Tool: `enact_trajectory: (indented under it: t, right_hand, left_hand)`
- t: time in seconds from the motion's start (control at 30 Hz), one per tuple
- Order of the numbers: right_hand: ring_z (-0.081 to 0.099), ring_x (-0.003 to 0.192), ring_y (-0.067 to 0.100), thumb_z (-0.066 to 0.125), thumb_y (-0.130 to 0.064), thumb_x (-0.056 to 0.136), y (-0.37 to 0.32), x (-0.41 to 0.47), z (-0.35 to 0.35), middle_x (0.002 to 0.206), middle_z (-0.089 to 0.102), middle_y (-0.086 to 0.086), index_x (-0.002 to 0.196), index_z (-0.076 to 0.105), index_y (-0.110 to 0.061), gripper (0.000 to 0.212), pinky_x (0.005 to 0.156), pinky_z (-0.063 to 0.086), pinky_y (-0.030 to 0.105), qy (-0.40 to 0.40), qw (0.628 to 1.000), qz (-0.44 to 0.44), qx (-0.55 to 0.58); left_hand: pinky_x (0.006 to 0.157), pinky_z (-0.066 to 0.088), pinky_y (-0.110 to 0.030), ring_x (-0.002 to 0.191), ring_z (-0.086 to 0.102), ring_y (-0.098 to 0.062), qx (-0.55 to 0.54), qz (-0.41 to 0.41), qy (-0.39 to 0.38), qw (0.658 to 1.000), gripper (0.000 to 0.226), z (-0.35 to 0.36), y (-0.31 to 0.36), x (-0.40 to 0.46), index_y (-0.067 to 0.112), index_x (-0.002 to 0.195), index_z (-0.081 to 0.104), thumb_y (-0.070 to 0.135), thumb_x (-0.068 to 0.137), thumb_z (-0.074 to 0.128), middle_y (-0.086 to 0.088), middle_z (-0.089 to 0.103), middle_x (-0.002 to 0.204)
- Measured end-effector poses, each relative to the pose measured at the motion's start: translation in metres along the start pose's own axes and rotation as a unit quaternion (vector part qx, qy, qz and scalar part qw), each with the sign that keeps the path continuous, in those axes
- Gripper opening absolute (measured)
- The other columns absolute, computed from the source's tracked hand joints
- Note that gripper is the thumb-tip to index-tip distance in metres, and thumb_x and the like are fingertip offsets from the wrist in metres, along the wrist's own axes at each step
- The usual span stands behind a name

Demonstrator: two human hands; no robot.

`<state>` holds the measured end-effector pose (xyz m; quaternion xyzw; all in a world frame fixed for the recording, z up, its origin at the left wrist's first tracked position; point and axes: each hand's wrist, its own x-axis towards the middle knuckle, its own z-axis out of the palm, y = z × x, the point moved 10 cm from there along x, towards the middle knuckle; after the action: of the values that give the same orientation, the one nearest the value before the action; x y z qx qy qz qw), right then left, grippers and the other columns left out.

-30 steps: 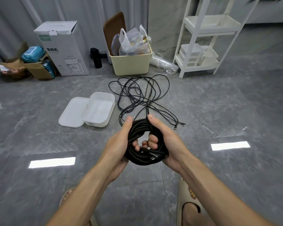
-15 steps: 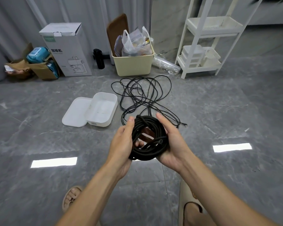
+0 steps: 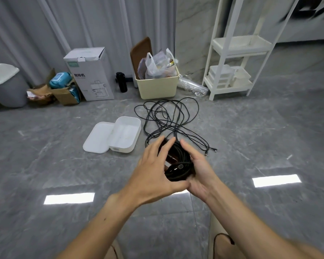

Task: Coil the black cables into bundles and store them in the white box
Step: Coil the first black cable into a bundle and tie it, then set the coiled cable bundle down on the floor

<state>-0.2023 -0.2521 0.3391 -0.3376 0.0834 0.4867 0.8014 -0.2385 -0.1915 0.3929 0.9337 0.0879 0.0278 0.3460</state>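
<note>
Grey marble-patterned floor tiles [image 3: 45, 165] run back to pale grey curtains and a marble wall panel, and the view now takes in more of the room than half a second ago: a grey bin with a white lid [image 3: 4, 83] shows at the far left, which the earlier frames cut off or missed.

The two hands have moved forward and lower toward the floor since then. The coiled bundle of thick black cable [image 3: 178, 165] sits between them, above the tiles and just right of the white box. The left hand [image 3: 153, 172] now lies over the near side of the coil with its fingers stretched forward, where before it cupped the coil from the side. The right hand [image 3: 198, 169] holds the coil from the right, its thumb up over the top and its fingers hidden beneath, so the grasp is only partly seen.

The tangle of thin black cables [image 3: 168, 118] lies loose on the floor beyond the hands, unchanged, its plugs trailing to the right.

The white rectangular plastic box [image 3: 127, 133] stands open on the floor with nothing in it, and its flat white lid [image 3: 99, 137] rests against its left side. Further back, a cream plastic tub [image 3: 157, 86] holds a translucent plastic bag [image 3: 157, 66] of items and a brown board. An open brown cardboard carton [image 3: 64, 94] holds teal packets [image 3: 61, 80]. A tall white cardboard box [image 3: 90, 75] stands shut beside it. A white shelf unit [image 3: 232, 45] on the right carries small white baskets.
</note>
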Motion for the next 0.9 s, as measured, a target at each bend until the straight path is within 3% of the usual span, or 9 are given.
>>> enact_trajectory:
  t: [0.07, 0.23, 0.33, 0.43, 0.5, 0.63, 0.73, 0.8, 0.9]
  right_hand:
    - [0.071, 0.103, 0.025, 0.061, -0.036, 0.096, -0.001, -0.003, 0.0, 0.119, 0.07, 0.015, 0.13, 0.065, -0.006, 0.045, 0.088, 0.059, 0.04, 0.003, 1.0, -0.009, 0.002]
    - [0.072, 0.102, 0.029, 0.063, -0.037, 0.093, 0.005, 0.003, -0.001, 0.122, 0.07, 0.016, 0.124, 0.07, -0.007, 0.043, 0.088, 0.059, 0.041, 0.026, 1.0, -0.006, -0.013]
    - [0.073, 0.099, 0.029, 0.063, -0.037, 0.094, 0.018, 0.018, 0.002, 0.118, 0.071, 0.017, 0.119, 0.072, -0.006, 0.041, 0.079, 0.061, 0.039, 0.031, 0.999, 0.013, -0.031]
    - [0.072, 0.1, 0.029, 0.06, -0.033, 0.097, 0.025, 0.042, 0.007, 0.118, 0.071, 0.019, 0.121, 0.07, -0.004, 0.039, 0.074, 0.06, 0.036, 0.04, 0.997, 0.004, -0.064]
    - [0.071, 0.103, 0.03, 0.058, -0.033, 0.099, 0.031, 0.062, 0.015, 0.119, 0.07, 0.019, 0.12, 0.07, -0.004, 0.038, 0.078, 0.06, 0.038, 0.035, 0.995, 0.002, -0.098]
    - [0.069, 0.11, 0.027, 0.054, -0.037, 0.1, 0.04, 0.111, 0.028, 0.112, 0.074, 0.011, 0.11, 0.075, -0.013, 0.034, 0.101, 0.053, 0.046, 0.035, 0.969, -0.009, -0.245]
    - [0.067, 0.104, 0.003, 0.045, -0.049, 0.101, 0.049, 0.15, 0.036, 0.1, 0.073, -0.022, 0.104, 0.072, -0.034, 0.031, 0.089, 0.05, 0.019, 0.016, 0.893, -0.048, -0.446]
    - [0.057, 0.117, -0.002, 0.043, -0.057, 0.099, 0.043, 0.159, 0.031, 0.11, 0.064, -0.037, 0.117, 0.064, -0.04, 0.032, 0.089, 0.04, 0.009, 0.019, 0.813, -0.102, -0.572]
    - [0.039, 0.138, 0.006, 0.038, -0.064, 0.097, 0.075, 0.226, 0.023, 0.148, 0.045, -0.017, 0.149, 0.041, -0.033, 0.06, 0.105, 0.03, 0.023, 0.02, 0.644, -0.138, -0.752]
  left_hand:
    - [0.121, 0.023, -0.037, 0.148, 0.002, -0.002, 0.052, 0.018, -0.031, 0.998, 0.108, -0.002, 0.003, 0.001, 0.051, 0.151, 0.005, 0.06, 0.066, 0.071, 0.023, -0.002, 0.16]
    - [0.107, 0.041, -0.038, 0.14, 0.029, -0.018, 0.166, 0.025, -0.078, 0.983, 0.107, -0.012, -0.004, 0.007, 0.052, 0.147, 0.003, 0.065, 0.065, 0.071, 0.012, 0.012, 0.159]
    - [0.093, 0.048, -0.033, 0.124, 0.045, -0.016, 0.16, 0.014, -0.072, 0.984, 0.103, -0.016, -0.02, 0.009, 0.053, 0.144, 0.009, 0.069, 0.062, 0.069, 0.009, 0.033, 0.144]
    - [0.09, 0.049, -0.031, 0.116, 0.047, -0.015, 0.128, -0.018, -0.047, 0.991, 0.097, -0.023, -0.047, 0.011, 0.053, 0.14, 0.015, 0.063, 0.061, 0.069, 0.007, 0.04, 0.134]
    - [0.088, 0.05, -0.032, 0.114, 0.047, -0.015, 0.109, -0.045, -0.023, 0.993, 0.094, -0.029, -0.071, 0.013, 0.054, 0.137, 0.018, 0.062, 0.058, 0.067, 0.008, 0.04, 0.13]
    - [0.085, 0.048, -0.032, 0.114, 0.049, -0.014, 0.087, -0.103, 0.027, 0.99, 0.089, -0.048, -0.136, 0.021, 0.055, 0.133, 0.018, 0.063, 0.057, 0.064, 0.011, 0.039, 0.129]
    - [0.094, 0.05, -0.039, 0.12, 0.049, -0.019, 0.068, -0.167, 0.06, 0.982, 0.095, -0.063, -0.198, 0.025, 0.049, 0.139, 0.019, 0.064, 0.055, 0.062, 0.006, 0.039, 0.134]
    - [0.094, 0.05, -0.039, 0.121, 0.048, -0.022, 0.084, -0.186, 0.076, 0.976, 0.097, -0.071, -0.218, 0.031, 0.046, 0.14, 0.021, 0.065, 0.054, 0.061, 0.002, 0.039, 0.137]
    - [0.093, 0.049, -0.039, 0.122, 0.046, -0.023, 0.071, -0.238, 0.084, 0.965, 0.098, -0.068, -0.305, 0.037, 0.043, 0.141, 0.022, 0.062, 0.055, 0.064, 0.0, 0.039, 0.139]
